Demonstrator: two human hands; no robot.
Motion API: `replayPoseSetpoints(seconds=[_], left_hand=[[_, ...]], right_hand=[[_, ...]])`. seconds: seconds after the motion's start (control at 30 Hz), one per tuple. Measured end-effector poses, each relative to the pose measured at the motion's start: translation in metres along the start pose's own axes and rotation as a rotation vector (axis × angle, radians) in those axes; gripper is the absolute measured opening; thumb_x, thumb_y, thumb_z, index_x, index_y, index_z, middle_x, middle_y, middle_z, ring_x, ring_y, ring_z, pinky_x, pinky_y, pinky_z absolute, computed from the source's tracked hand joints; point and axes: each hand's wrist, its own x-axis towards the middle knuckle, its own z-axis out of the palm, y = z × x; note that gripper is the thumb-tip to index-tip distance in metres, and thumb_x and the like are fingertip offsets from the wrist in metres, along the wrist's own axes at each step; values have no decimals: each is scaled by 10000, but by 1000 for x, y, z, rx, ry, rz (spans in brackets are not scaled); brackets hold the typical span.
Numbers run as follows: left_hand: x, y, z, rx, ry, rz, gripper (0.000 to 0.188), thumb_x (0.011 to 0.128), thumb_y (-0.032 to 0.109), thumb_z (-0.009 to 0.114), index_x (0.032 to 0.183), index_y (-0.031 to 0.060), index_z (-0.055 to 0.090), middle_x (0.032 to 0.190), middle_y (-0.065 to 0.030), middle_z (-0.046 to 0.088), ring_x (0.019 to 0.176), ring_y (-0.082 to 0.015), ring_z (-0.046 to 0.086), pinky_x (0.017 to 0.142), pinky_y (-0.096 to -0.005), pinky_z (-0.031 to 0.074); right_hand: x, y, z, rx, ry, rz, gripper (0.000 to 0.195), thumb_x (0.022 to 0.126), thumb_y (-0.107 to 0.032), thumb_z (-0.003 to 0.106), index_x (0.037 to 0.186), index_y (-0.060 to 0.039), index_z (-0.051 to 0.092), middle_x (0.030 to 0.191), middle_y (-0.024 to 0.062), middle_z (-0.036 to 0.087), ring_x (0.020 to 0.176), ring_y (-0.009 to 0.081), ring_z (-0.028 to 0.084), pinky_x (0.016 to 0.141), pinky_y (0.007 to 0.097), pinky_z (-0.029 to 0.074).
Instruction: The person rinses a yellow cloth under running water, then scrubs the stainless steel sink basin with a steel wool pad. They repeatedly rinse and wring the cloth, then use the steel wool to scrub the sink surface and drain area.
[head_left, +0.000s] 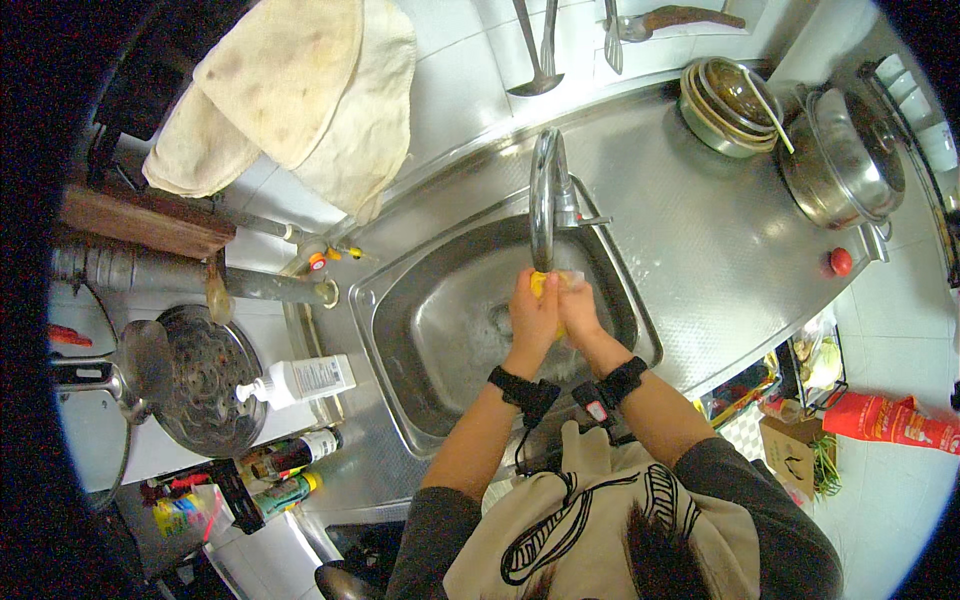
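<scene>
Both of my hands are close together under the chrome faucet (543, 202), above the steel sink basin (442, 300). Between them is a yellow item (538, 283), perhaps a sponge or cloth, mostly covered by the fingers. My left hand (534, 315) closes on its left side. My right hand (579, 304) presses against it from the right, and something pale and translucent shows at its fingertips. Water appears to splash below the hands. Black straps with small devices circle both wrists.
A white pump bottle (311, 381) lies left of the sink. Stacked bowls (727, 105), a lidded steel pot (847, 165) and a red round object (840, 261) are on the right counter. Beige cloths (285, 82) and utensils (537, 79) hang on the wall.
</scene>
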Motion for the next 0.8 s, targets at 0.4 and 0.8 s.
replayPoseSetpoints(seconds=[0.4,0.8], left_hand=[[18,-58,-1,-368,-149,-390,269,957,299,521,906,36,553,768,-60,588,713,-202,595,652,-338,471],[32,-23,-35,-852,-459,-600,269,907,161,596,1134,30,535,981,-71,618,851,-181,625,755,-310,523]], right_hand=[[18,4,-25,-388,-325,-235,355,959,-329,507,963,-2,646,814,74,671,763,182,621,695,340,480],[-9,-43,-36,-637,-431,-399,342,894,-241,625,1156,-21,619,984,102,691,836,143,627,743,294,495]])
